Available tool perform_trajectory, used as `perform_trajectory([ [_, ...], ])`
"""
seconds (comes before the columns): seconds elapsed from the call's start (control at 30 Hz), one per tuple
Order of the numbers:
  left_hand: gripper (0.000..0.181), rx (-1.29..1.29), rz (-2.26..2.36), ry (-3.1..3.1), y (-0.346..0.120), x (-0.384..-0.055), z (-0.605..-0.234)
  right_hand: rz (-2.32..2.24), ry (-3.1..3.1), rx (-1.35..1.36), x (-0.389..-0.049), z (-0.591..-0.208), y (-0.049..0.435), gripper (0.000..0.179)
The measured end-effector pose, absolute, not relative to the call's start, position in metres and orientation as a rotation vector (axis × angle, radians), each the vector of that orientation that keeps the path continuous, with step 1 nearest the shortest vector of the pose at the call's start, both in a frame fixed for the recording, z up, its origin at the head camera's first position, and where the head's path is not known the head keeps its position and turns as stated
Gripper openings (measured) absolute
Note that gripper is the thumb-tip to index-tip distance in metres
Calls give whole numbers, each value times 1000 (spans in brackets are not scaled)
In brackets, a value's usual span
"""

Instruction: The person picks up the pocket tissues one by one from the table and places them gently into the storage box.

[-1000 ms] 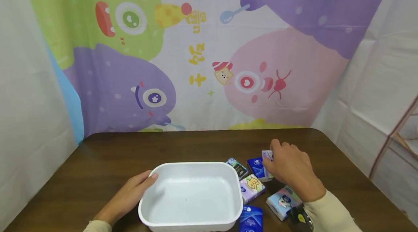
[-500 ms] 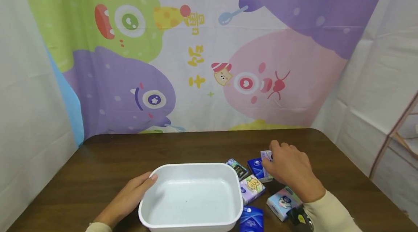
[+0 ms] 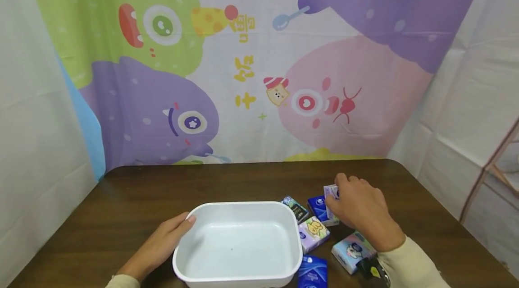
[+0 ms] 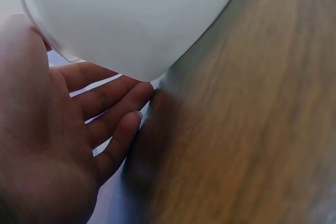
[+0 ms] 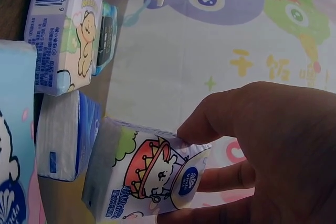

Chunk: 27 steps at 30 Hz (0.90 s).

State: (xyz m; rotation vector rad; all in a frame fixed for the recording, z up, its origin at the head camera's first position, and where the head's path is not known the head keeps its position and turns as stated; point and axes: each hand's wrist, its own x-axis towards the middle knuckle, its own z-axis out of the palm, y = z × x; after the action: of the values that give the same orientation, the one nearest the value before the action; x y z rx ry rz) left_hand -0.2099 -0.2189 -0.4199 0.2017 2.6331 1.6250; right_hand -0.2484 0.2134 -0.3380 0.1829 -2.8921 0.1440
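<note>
White tub (image 3: 243, 210) on the desk (image 3: 182, 184), left hand (image 3: 162, 240) at its side: thumb hooked over the rim, fingers loosely extended against the outer wall. Right hand (image 3: 362, 207) pinches a lilac tissue pack (image 5: 157, 177) between thumb and fingers; pack tilted up at the blue pack (image 3: 317, 207) farther back, beyond the tub's right side; cannot tell if the two touch. Five more packs lie outside the tub: that blue one, a dark floral pack (image 3: 296, 210) near the tub's far right corner, a yellow-print pack (image 3: 314, 234) just beside its right wall, a second blue pack (image 3: 312, 272) nearer the person, and a pale blue pack (image 3: 351, 250) near the right wrist. Progress, as judged: early; one of six visible packs gripped, not yet carried off, the other five yet to be picked up
</note>
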Motion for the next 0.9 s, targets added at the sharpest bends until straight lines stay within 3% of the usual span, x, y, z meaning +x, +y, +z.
perform_trajectory([
  [0.53, 54, 167, 1646, 2615, -218, -209, -419, 138, -2910, 178, -246, -336, 205, 49],
  [0.9, 50, 167, 1609, 2649, -215, -208, -418, 139, -2867, 243, -242, -336, 201, 42],
])
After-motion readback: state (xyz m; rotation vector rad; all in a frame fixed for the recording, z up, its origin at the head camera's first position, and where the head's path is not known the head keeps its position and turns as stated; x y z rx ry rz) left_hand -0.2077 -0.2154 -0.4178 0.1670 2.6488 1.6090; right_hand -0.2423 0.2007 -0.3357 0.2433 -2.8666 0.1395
